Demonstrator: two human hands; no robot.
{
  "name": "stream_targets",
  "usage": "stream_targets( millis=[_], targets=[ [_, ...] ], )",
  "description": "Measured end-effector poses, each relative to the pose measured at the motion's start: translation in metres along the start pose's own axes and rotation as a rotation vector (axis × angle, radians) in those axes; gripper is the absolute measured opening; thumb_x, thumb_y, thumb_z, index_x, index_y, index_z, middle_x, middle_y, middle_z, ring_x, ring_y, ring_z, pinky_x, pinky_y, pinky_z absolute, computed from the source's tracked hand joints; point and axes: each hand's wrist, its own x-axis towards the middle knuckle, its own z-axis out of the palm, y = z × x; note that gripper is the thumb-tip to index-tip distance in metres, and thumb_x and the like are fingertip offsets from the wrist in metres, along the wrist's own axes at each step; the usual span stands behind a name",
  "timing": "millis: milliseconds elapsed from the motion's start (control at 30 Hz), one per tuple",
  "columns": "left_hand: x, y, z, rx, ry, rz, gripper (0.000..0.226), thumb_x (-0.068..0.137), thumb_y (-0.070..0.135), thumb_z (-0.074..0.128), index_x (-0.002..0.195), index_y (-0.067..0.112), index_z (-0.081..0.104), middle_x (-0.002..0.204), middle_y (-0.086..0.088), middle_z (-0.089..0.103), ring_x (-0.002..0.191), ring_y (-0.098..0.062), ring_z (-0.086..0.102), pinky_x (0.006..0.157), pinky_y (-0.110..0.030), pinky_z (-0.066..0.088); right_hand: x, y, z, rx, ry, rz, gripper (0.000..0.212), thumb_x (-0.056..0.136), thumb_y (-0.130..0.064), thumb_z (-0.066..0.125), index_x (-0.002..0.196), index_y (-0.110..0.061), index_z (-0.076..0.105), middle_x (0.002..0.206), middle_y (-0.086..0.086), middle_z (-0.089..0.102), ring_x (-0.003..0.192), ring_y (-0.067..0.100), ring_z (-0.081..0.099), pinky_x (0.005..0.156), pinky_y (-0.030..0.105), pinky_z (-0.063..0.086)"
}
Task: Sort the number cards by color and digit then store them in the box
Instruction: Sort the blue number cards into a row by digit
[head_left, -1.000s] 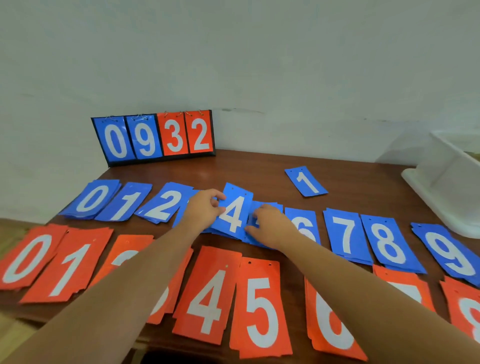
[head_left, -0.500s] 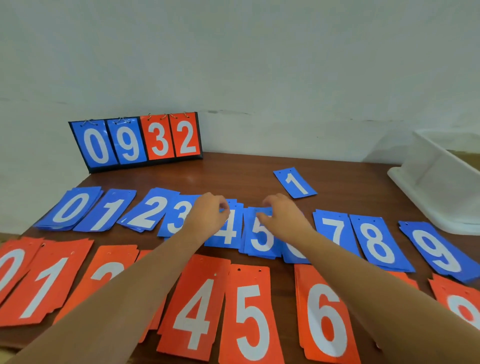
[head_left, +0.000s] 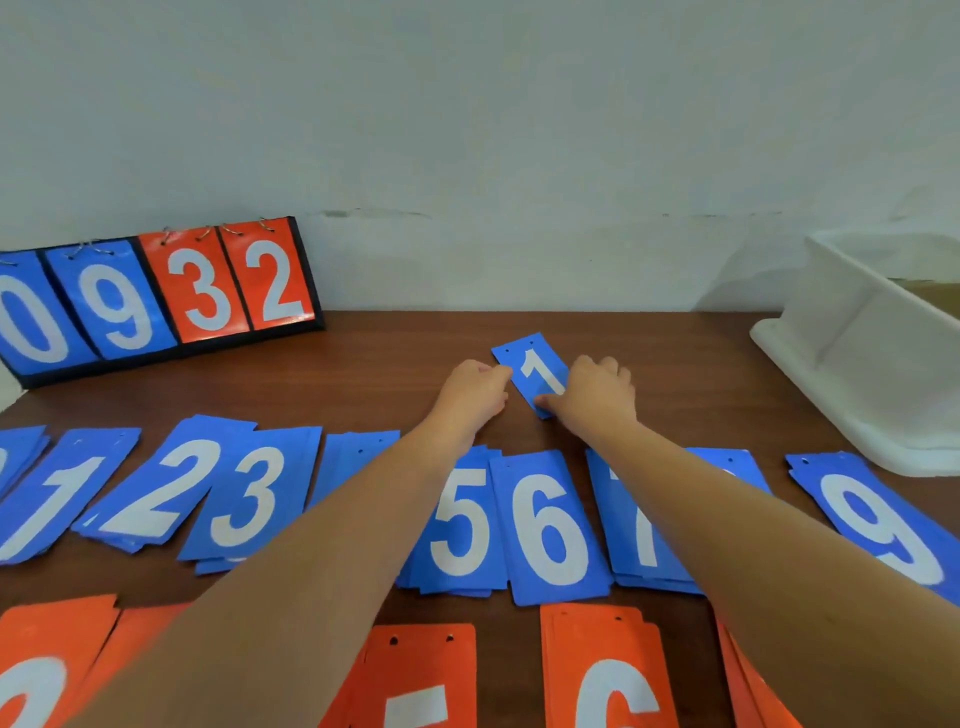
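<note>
A lone blue "1" card (head_left: 532, 366) lies on the brown table past the blue row. My left hand (head_left: 475, 387) touches its left edge with curled fingers. My right hand (head_left: 592, 397) covers its right side, thumb pinching its near corner. Blue piles run left to right: the "1" pile (head_left: 57, 499), "2" pile (head_left: 156, 493), "3" pile (head_left: 249, 501), "5" pile (head_left: 462, 525), "6" pile (head_left: 550, 530), "7" pile (head_left: 634, 525) and "9" pile (head_left: 878, 519). My forearms hide the "4" and "8" piles. Orange piles (head_left: 608, 670) lie nearest me. The white box (head_left: 852, 343) stands at the right.
A black flip scoreboard (head_left: 156, 296) showing 0 9 3 2 leans against the wall at the back left. The wall runs right behind the table (head_left: 405, 358). The box's lid or base rim juts toward the blue "9" pile.
Both hands left the blue "4" and "5" piles and reached forward to the lone blue "1" card. The camera has tilted and moved closer, so the rows sit lower in view.
</note>
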Motion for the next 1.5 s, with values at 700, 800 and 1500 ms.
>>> stream_targets(
  millis=[700, 800, 1500],
  targets=[
    [-0.164, 0.016, -0.057, -0.133, 0.082, 0.2, 0.013, 0.093, 0.005, 0.064, 0.104, 0.008, 0.068, 0.1, -0.008, 0.074, 0.086, -0.016, 0.071, 0.065, -0.022, 0.055, -0.172, 0.005, -0.075, 1.171, -0.067, 0.011, 0.012, 0.094, -0.017, 0.062, 0.09, -0.008, 0.069, 0.081, 0.004, 0.072, 0.07, 0.014, 0.066, 0.059, 0.026, 0.053],
    [-0.211, 0.01, -0.06, -0.094, 0.091, 0.221, 0.01, 0.092, 0.007, 0.066, 0.098, 0.013, 0.068, 0.099, -0.008, 0.074, 0.081, -0.012, 0.068, 0.058, -0.016, 0.051, -0.212, 0.012, -0.079, 1.18, -0.046, 0.01, 0.011, 0.095, -0.015, 0.061, 0.09, -0.01, 0.07, 0.082, 0.002, 0.072, 0.071, 0.014, 0.066, 0.061, 0.027, 0.053],
    [-0.176, -0.001, -0.144, -0.006, 0.249, 0.14, 0.006, 0.094, 0.012, 0.063, 0.097, 0.01, 0.069, 0.09, -0.002, 0.07, 0.071, -0.008, 0.066, 0.063, -0.022, 0.053, -0.179, -0.074, -0.038, 1.128, -0.202, -0.094, 0.012, 0.094, -0.011, 0.06, 0.085, -0.011, 0.068, 0.082, 0.007, 0.07, 0.07, 0.015, 0.064, 0.058, 0.027, 0.051]
  ],
)
